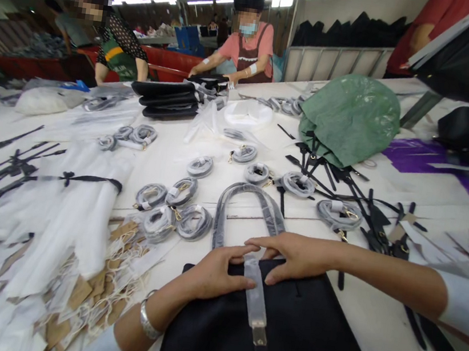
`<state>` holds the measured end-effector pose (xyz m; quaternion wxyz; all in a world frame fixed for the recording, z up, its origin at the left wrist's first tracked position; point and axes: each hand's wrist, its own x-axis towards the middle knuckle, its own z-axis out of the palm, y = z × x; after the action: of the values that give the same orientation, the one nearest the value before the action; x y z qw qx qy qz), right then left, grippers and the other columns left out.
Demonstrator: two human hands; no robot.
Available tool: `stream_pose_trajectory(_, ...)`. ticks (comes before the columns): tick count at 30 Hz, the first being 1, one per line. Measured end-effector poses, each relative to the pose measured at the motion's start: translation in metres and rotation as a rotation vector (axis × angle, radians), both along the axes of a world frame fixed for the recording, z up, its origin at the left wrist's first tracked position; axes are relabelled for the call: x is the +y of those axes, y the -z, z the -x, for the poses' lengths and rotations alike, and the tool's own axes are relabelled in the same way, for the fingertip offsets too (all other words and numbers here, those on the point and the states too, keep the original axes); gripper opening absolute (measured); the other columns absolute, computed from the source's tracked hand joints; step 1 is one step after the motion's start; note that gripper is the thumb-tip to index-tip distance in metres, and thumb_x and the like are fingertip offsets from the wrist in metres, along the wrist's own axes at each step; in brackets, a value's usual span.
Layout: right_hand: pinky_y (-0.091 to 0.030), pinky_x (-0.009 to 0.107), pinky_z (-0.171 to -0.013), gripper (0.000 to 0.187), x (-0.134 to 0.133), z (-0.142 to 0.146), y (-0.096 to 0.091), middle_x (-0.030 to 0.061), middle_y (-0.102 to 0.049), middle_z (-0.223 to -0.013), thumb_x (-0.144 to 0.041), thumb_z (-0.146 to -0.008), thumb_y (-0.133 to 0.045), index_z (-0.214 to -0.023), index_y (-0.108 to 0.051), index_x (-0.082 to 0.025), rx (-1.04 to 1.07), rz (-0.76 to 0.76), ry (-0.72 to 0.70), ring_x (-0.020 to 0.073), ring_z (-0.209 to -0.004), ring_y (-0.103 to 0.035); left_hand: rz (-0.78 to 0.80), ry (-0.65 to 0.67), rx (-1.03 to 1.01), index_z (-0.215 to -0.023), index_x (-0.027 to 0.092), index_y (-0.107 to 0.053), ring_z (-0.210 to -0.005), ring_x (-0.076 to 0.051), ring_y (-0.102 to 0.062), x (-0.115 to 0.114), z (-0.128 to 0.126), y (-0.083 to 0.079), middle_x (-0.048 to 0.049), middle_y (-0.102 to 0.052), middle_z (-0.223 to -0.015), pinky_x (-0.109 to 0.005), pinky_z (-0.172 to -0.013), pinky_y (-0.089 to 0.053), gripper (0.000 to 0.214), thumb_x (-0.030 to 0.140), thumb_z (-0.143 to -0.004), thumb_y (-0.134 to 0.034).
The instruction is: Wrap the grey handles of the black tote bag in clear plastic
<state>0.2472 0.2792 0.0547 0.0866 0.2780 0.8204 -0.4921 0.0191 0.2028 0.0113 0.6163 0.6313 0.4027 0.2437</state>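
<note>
A black handbag (302,317) lies in front of me, its wrapped handle (253,192) looping away over the table. A closing strap (254,293) covered in clear plastic runs down its front to a gold-coloured metal piece (259,336). My left hand (222,272) grips the bag's top edge left of the strap, thumb over the strap. On the other side, my right hand (293,258) holds the same edge, thumb in front and fingers behind. The fingertips of both hands meet above the strap; those behind the edge are partly hidden.
Several coiled plastic-wrapped straps (194,222) lie beyond the bag. Brown tags with strings (110,280) and white wrapping (77,218) are at left. Black strap pieces (378,220) and a green cover (350,116) are at right. Two co-workers (251,51) stand across the table near stacked black bags (167,97).
</note>
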Motion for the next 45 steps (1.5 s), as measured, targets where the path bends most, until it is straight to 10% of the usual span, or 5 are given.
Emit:
stream_pose_trajectory(7,-0.034,0.027,-0.109,0.110,0.012,0.012,0.016,0.0080,-0.041,-0.151,-0.044,-0.074,-0.078,-0.156,-0.009,-0.022,0.081,0.395,-0.170,0.0236,-0.134,-0.044,-0.060,0.128,-0.031,-0.132,0.020,-0.059,-0.123,-0.028,-0.057,0.002,0.001,-0.008,-0.0066,-0.062,-0.133,-0.038,-0.109,-0.042,0.054,0.032,-0.081,-0.072)
stream_pose_trajectory(16,-0.046,0.029,-0.079,0.051,0.008,-0.001,-0.007,0.0072,-0.075,-0.098,-0.038,-0.089,-0.061,-0.136,-0.054,-0.019,-0.022,-0.199,0.061,0.0241,-0.090,-0.068,-0.068,0.147,0.101,-0.130,0.021,-0.059,-0.117,-0.025,-0.060,0.007,0.006,-0.008,-0.0062,-0.065,-0.127,-0.036,-0.107,-0.043,0.057,0.035,-0.077,-0.074)
stream_pose_trajectory(29,-0.047,0.032,-0.085,0.108,0.006,0.007,0.017,0.0119,-0.070,-0.111,-0.057,-0.079,-0.068,-0.156,-0.004,-0.016,-0.109,0.053,-0.202,0.0273,-0.098,-0.066,0.076,0.139,-0.069,-0.132,0.019,-0.058,-0.121,-0.029,-0.059,0.008,0.002,-0.010,-0.0080,-0.064,-0.130,-0.039,-0.107,-0.043,0.063,0.032,-0.074,-0.078)
stream_pose_trajectory(37,-0.045,0.028,-0.080,0.029,0.002,-0.001,-0.002,0.0076,-0.073,-0.099,-0.030,-0.093,-0.053,-0.115,-0.068,-0.020,0.052,-0.274,0.076,0.0235,-0.091,-0.066,-0.039,0.218,0.040,-0.141,0.026,-0.048,-0.123,-0.026,-0.057,0.012,0.004,-0.010,-0.0041,-0.059,-0.136,-0.038,-0.109,-0.040,0.071,0.033,-0.077,-0.076)
stream_pose_trajectory(45,-0.044,0.025,-0.068,0.059,-0.004,0.005,0.017,0.0022,-0.070,-0.087,-0.047,-0.083,-0.068,-0.129,-0.045,-0.019,-0.003,0.106,-0.063,0.0175,-0.075,-0.061,0.082,0.132,-0.063,-0.137,0.020,-0.053,-0.111,-0.027,-0.063,0.011,0.004,-0.009,-0.0060,-0.069,-0.118,-0.036,-0.099,-0.048,0.071,0.032,-0.072,-0.080)
